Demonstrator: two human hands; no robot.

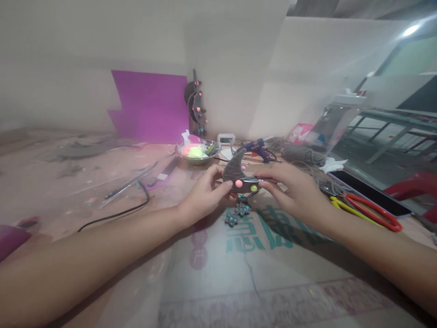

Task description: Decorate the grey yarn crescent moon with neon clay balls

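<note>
In the middle of the head view is a grey, yarn-wrapped crescent ornament [233, 167], its pointed tip upward, with pink and yellow-green balls along its edge. My left hand [205, 191] grips its left side between thumb and fingers. From the right, my right hand [290, 187] pinches the other end, where a thin shiny edge shows; the fingertips partly hide this spot. Just below the hands, small dark flower-like pieces with turquoise dots [242, 209] lie on the printed work surface [211, 291].
A metal bowl [200, 159] of bright soft material and a blue glue gun [257, 149] stand behind. To the right are grey yarn [303, 156], red-handled scissors [373, 212] and a phone [370, 191]. A purple sheet [153, 107] and a similar decorated ornament [196, 107] lean on the wall.
</note>
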